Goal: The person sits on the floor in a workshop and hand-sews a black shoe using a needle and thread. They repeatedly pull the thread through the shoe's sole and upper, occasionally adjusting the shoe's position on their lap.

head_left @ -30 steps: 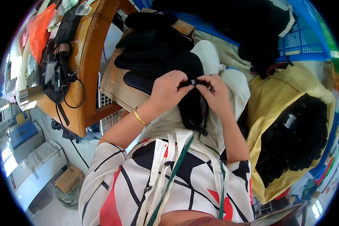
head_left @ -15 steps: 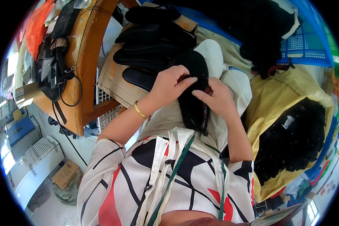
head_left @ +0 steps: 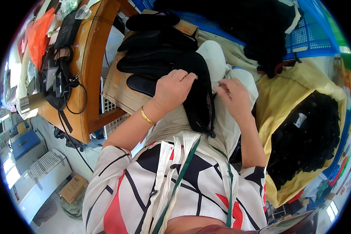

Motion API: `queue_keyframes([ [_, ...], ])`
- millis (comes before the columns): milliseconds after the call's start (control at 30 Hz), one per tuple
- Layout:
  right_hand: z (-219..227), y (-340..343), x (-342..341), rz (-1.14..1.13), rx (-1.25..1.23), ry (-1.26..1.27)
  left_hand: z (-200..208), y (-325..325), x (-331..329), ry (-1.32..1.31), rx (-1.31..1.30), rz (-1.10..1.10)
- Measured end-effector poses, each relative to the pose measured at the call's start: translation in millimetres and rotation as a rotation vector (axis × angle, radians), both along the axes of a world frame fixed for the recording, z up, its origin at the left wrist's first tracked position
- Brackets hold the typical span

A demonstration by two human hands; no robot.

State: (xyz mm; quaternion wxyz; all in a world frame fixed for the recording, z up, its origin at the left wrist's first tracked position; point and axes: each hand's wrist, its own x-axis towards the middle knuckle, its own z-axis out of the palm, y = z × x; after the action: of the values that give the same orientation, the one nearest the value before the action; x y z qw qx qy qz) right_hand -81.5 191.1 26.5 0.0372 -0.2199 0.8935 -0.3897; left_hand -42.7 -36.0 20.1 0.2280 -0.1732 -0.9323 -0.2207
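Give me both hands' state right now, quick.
Left hand: closed in a pinch at the long black fabric shoe; what it pinches cannot be told.
Right hand: fingers curled, right of the shoe; whether its grip holds anything cannot be told.

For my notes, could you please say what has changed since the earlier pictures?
The right hand moved away from the left hand, rightward past the edge of the black shoe. The left hand stayed at the shoe; the stacked black shoes stayed put.

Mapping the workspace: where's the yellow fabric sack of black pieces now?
Head view, right side: the yellow fabric sack sits to the right of the person's right hand, just below the blue perforated plastic basket in the picture.
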Motion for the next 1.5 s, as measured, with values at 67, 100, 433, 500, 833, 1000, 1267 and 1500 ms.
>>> queue_keyframes([
  [67,-10,-5,7,0.053,0.045,0.019,1,0,1,-0.063,-0.009,0.015],
  [100,-16,-9,12,0.082,0.096,0.056,2,1,2,-0.095,-0.013,0.022],
  [433,1,0,-8,0.251,0.411,0.371,12,11,2,-0.356,-0.004,0.118],
  [500,-2,-4,-17,0.074,0.350,0.459,11,11,2,-0.359,0.004,0.140],
  [833,-12,-65,10,-0.156,-1.687,-0.794,3,9,-2,-0.298,0.031,0.117],
  [1000,-13,-55,22,-0.255,-1.690,-0.789,-7,12,0,-0.240,-0.171,0.090],
  [1267,6,-48,62,-0.281,-1.584,-0.671,-14,9,0,-0.257,-0.187,0.015],
  [1500,21,-33,8,-0.309,-1.607,-0.706,17,20,-7,-0.414,-0.111,0.114],
])
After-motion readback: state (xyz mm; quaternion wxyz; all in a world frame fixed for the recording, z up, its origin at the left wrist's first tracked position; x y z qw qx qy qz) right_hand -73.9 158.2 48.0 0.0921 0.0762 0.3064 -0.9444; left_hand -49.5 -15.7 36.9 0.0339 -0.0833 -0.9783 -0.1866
